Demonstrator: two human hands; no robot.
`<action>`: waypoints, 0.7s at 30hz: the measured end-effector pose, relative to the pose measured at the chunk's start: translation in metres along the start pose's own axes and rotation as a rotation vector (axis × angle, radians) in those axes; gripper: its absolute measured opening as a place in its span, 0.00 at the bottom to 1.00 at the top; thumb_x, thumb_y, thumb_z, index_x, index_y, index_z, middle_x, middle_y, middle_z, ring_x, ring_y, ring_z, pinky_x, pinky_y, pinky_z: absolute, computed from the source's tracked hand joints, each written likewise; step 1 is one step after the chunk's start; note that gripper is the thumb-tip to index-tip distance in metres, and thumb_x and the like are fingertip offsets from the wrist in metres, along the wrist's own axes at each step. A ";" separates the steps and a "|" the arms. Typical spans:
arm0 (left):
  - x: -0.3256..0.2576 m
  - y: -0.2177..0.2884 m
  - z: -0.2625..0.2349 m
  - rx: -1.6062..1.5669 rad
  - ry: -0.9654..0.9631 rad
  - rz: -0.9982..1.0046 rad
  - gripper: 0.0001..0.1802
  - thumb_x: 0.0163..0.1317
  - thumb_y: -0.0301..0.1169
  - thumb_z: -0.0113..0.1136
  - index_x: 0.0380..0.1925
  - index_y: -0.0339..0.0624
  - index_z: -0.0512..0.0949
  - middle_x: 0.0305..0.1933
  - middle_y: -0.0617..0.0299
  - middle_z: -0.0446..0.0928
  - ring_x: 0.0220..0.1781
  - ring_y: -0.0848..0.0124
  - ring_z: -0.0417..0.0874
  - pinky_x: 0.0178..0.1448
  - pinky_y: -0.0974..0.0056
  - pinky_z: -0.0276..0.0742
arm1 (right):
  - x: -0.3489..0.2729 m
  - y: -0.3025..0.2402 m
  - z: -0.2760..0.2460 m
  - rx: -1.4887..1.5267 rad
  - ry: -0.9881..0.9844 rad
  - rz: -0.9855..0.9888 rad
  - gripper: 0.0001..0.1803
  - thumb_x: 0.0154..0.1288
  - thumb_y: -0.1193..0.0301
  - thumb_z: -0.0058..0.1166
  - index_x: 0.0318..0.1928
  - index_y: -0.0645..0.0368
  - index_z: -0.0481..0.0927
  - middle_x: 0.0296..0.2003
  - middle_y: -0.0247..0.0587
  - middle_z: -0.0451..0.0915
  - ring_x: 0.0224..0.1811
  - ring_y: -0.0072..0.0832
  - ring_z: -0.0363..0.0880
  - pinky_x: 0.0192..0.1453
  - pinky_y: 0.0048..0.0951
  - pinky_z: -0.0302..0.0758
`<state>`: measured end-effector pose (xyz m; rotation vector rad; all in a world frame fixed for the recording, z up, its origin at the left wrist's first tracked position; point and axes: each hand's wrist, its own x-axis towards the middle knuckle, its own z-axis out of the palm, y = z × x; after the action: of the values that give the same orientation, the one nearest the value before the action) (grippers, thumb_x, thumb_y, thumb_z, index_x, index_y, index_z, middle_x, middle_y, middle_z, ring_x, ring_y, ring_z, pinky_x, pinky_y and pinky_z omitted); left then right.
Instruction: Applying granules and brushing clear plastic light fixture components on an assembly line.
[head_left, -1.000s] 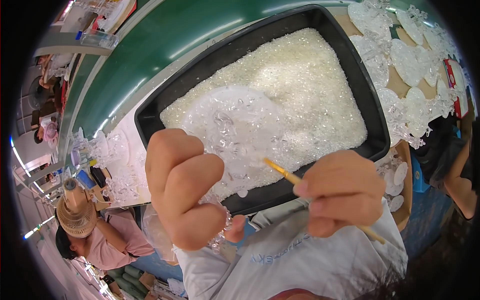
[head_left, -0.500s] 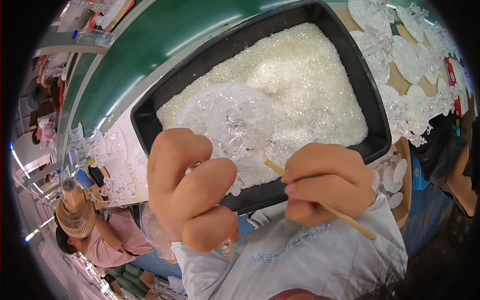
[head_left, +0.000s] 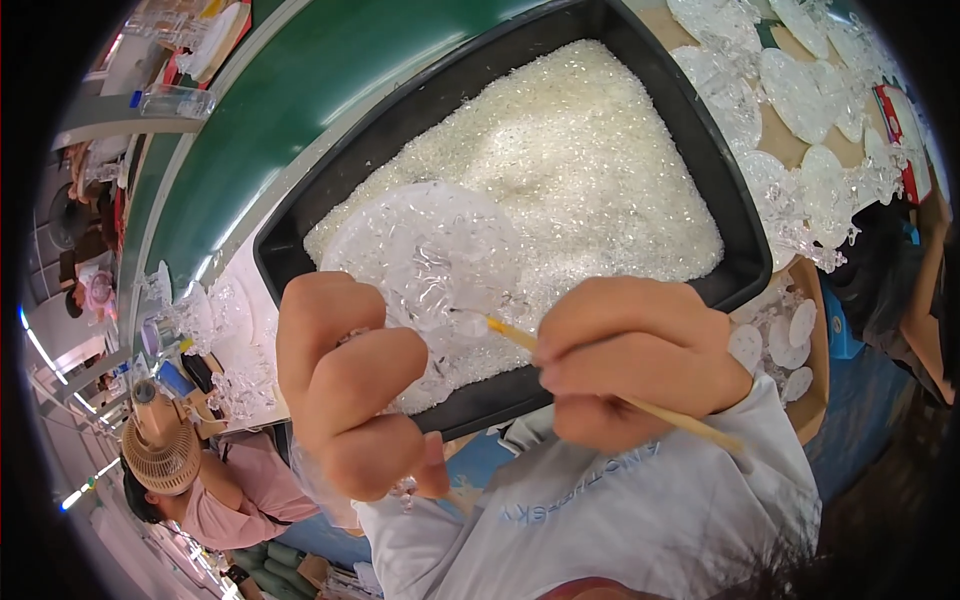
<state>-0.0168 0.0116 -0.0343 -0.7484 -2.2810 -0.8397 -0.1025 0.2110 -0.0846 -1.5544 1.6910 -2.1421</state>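
My left hand [head_left: 345,390] is closed round a clear plastic piece that has a broad round disc [head_left: 400,225] and a shiny moulded shape on it. The disc is over the near left part of a black tray [head_left: 715,110] filled with small clear granules [head_left: 600,150]. A smaller clear bit shows below my curled fingers. Pinched in my right hand [head_left: 640,360] is a thin fine-tipped brush [head_left: 690,420] with a yellowish handle. Its dark tip points left and is at the clear piece; whether it touches cannot be made out.
More clear disc-shaped pieces [head_left: 800,95] lie on the table at right, and others [head_left: 225,310] at left. A cardboard box [head_left: 815,390] with clear discs is near my right arm. At lower left are a fan [head_left: 160,440] and a person in pink [head_left: 250,480].
Both my hands have shifted left with the clear piece and the brush. The brush tip is now closer to the piece, and the disc has tilted slightly.
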 end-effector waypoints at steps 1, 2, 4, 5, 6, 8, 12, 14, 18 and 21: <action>0.000 0.001 0.000 0.000 0.003 -0.021 0.21 0.53 0.47 0.61 0.32 0.47 0.63 0.31 0.54 0.71 0.26 0.60 0.65 0.24 0.56 0.54 | 0.000 0.000 0.000 -0.002 0.002 0.000 0.12 0.39 0.85 0.59 0.30 0.65 0.79 0.30 0.48 0.81 0.23 0.32 0.80 0.25 0.25 0.78; 0.000 0.002 -0.001 -0.001 0.002 -0.019 0.21 0.53 0.47 0.61 0.32 0.47 0.63 0.31 0.54 0.71 0.26 0.60 0.65 0.24 0.56 0.54 | 0.000 0.000 0.001 -0.067 0.042 0.010 0.12 0.39 0.85 0.58 0.29 0.65 0.79 0.29 0.48 0.81 0.23 0.31 0.80 0.25 0.24 0.77; 0.000 0.002 -0.002 -0.004 0.007 -0.021 0.17 0.50 0.39 0.61 0.31 0.47 0.63 0.31 0.54 0.71 0.26 0.60 0.64 0.25 0.56 0.54 | 0.000 0.000 0.001 -0.133 0.083 0.019 0.12 0.38 0.85 0.57 0.29 0.64 0.79 0.29 0.48 0.81 0.23 0.30 0.80 0.26 0.23 0.77; -0.001 0.001 -0.002 -0.003 0.007 -0.020 0.17 0.50 0.39 0.61 0.31 0.47 0.63 0.31 0.54 0.71 0.26 0.60 0.64 0.25 0.56 0.54 | 0.001 -0.001 0.000 -0.100 0.076 0.022 0.12 0.38 0.85 0.57 0.29 0.64 0.79 0.29 0.48 0.81 0.23 0.29 0.80 0.25 0.23 0.77; -0.001 -0.001 -0.002 -0.023 0.024 0.001 0.16 0.48 0.37 0.59 0.31 0.48 0.63 0.31 0.54 0.71 0.27 0.60 0.64 0.25 0.56 0.54 | 0.002 -0.001 -0.001 -0.068 0.068 0.025 0.12 0.38 0.85 0.57 0.29 0.64 0.79 0.28 0.47 0.81 0.22 0.28 0.80 0.25 0.23 0.76; 0.000 -0.002 -0.002 -0.050 0.040 0.026 0.15 0.47 0.35 0.58 0.31 0.48 0.63 0.31 0.54 0.72 0.27 0.60 0.64 0.26 0.56 0.54 | 0.003 -0.001 0.000 -0.106 0.092 0.028 0.13 0.37 0.86 0.57 0.29 0.64 0.79 0.28 0.47 0.80 0.22 0.28 0.79 0.26 0.23 0.77; 0.001 0.004 -0.010 -0.083 0.013 -0.069 0.16 0.46 0.37 0.60 0.31 0.48 0.64 0.31 0.54 0.72 0.28 0.60 0.64 0.27 0.56 0.56 | 0.001 -0.002 0.000 -0.073 0.082 0.037 0.13 0.36 0.86 0.57 0.29 0.64 0.79 0.27 0.46 0.80 0.22 0.28 0.79 0.25 0.22 0.77; 0.001 0.004 -0.012 -0.094 -0.008 -0.107 0.16 0.46 0.37 0.61 0.31 0.48 0.64 0.31 0.54 0.72 0.28 0.60 0.64 0.27 0.56 0.56 | 0.000 -0.002 0.000 -0.094 0.083 0.029 0.13 0.37 0.86 0.57 0.29 0.64 0.79 0.28 0.46 0.80 0.22 0.28 0.79 0.25 0.23 0.77; -0.002 -0.001 -0.009 -0.173 0.039 -0.074 0.15 0.48 0.37 0.61 0.31 0.48 0.65 0.32 0.53 0.72 0.30 0.59 0.65 0.29 0.54 0.58 | -0.003 0.004 0.005 -0.031 0.134 -0.081 0.13 0.37 0.86 0.57 0.30 0.65 0.78 0.29 0.48 0.80 0.22 0.30 0.79 0.25 0.25 0.78; -0.002 -0.002 -0.006 -0.204 0.078 -0.061 0.15 0.50 0.37 0.60 0.31 0.48 0.65 0.33 0.53 0.72 0.30 0.59 0.65 0.29 0.54 0.58 | -0.001 0.000 0.001 -0.121 0.025 -0.041 0.13 0.39 0.86 0.58 0.31 0.66 0.79 0.29 0.49 0.80 0.22 0.33 0.80 0.25 0.27 0.79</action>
<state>-0.0147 0.0051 -0.0329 -0.7235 -2.1801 -1.1237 -0.1019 0.2107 -0.0853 -1.6115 1.8445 -2.1236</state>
